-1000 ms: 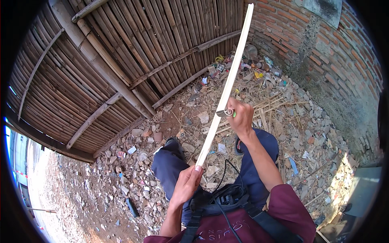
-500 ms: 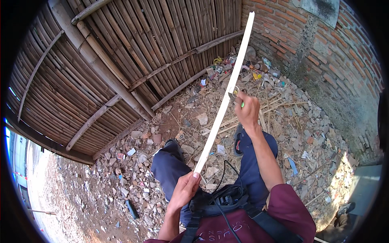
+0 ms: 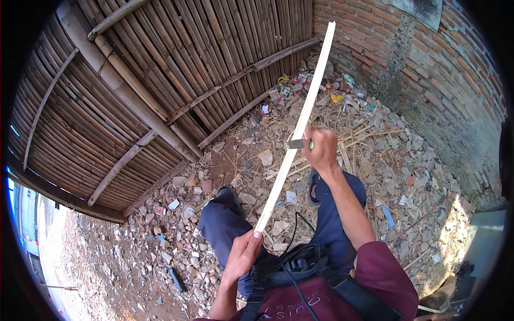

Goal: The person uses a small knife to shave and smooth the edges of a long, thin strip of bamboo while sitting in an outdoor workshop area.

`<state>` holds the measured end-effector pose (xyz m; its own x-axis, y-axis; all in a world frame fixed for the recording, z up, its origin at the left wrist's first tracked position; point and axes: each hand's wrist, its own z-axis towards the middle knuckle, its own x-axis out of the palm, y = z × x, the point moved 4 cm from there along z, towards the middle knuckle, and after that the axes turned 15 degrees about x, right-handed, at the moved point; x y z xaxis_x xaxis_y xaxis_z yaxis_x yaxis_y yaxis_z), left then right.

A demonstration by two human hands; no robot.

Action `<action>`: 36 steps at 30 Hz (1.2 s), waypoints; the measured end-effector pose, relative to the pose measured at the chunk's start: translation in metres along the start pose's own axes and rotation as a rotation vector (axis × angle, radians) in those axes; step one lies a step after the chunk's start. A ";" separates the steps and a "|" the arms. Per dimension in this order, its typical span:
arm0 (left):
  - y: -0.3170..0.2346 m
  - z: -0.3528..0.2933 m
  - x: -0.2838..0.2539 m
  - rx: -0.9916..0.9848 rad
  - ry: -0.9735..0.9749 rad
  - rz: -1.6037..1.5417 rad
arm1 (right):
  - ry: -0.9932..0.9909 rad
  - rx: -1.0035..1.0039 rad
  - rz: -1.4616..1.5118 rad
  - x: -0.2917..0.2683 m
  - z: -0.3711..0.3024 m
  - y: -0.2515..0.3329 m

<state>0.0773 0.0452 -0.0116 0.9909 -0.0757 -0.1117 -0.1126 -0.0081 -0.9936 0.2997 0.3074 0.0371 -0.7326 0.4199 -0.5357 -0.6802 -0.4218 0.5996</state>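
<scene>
A long pale strip, bamboo or wood [image 3: 305, 115], slants up and away from me toward the brick corner. Its near end is gripped by my left hand [image 3: 243, 255], thumb along the top, close to my lap. My right hand [image 3: 323, 150] is closed round a knife, of which a bit of green handle shows at the fist. The dark knife blade [image 3: 296, 144] lies across the strip around its middle, and a thin curled shaving seems to hang beside it. Most of the handle is hidden by my fingers.
A bamboo-slat wall [image 3: 203, 59] stands at the left, propped by a thick pole [image 3: 123, 88]. To the right rises a brick wall [image 3: 428, 85]. Rubble [image 3: 267, 158], dry straw [image 3: 358, 134] and litter cover the ground. A black cable [image 3: 292, 235] loops near my lap.
My right hand and the knife have slid down the strip toward me, and the blade now lies more plainly across it. My left hand keeps its grip on the near end.
</scene>
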 end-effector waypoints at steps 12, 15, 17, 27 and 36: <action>0.011 -0.016 0.003 -0.041 0.045 -0.118 | -0.113 0.012 -0.008 -0.003 0.006 -0.009; 0.010 -0.025 0.002 -0.082 0.076 -0.160 | -0.218 0.127 0.006 -0.016 0.024 -0.024; 0.019 -0.035 0.001 -0.161 0.116 -0.162 | -0.255 0.166 0.001 -0.027 0.035 -0.043; 0.008 -0.024 -0.015 -0.040 -0.025 -0.060 | 0.469 0.673 0.966 0.017 0.013 -0.048; 0.013 -0.013 -0.019 -0.169 -0.053 -0.089 | 0.815 0.613 1.135 0.016 -0.001 -0.009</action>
<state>0.0564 0.0335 -0.0224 0.9995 -0.0146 -0.0288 -0.0310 -0.1801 -0.9832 0.2947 0.3167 0.0223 -0.7973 -0.5153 0.3144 0.1987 0.2679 0.9427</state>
